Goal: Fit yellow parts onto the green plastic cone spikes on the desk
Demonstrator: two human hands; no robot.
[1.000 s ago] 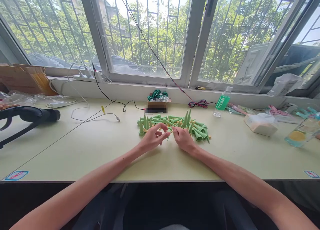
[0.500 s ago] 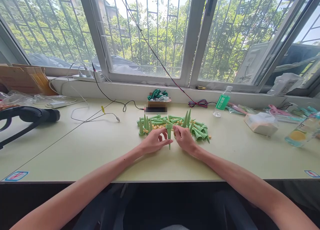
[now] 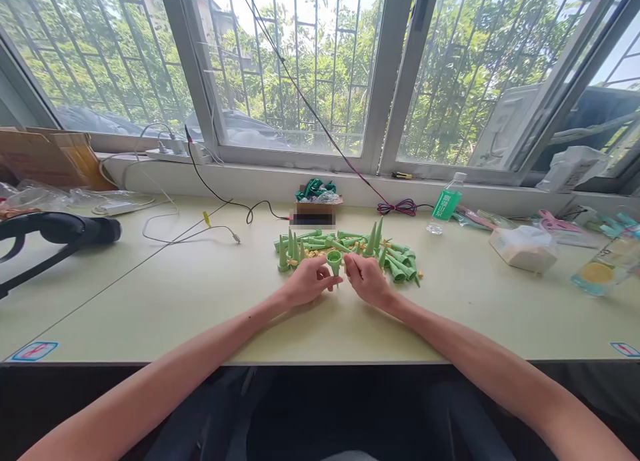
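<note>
My left hand [image 3: 310,281] is closed on a green plastic watering spike [image 3: 335,263], its wide hollow mouth tipped toward me and its point down. Just right of that mouth, my right hand [image 3: 369,278] pinches with thumb and bent fingers. A yellowish bit shows by those fingertips, but what they hold is too small to make out. Behind both hands lies a pile of more green spikes [image 3: 397,269], several standing upright on their wide ends. Small yellow pieces [image 3: 314,253] are scattered among them, partly hidden by my hands.
A small cardboard box [image 3: 314,209] with green and clear wrapping stands behind the pile. To the right are a green-labelled bottle [image 3: 446,204], a tissue pack [image 3: 524,249] and another bottle [image 3: 607,264]. Cables [image 3: 200,231] and a black headset [image 3: 60,237] lie on the left.
The spike in my left hand has tilted, so its open mouth now faces me instead of showing side-on. My right hand stays close beside it, barely moved.
</note>
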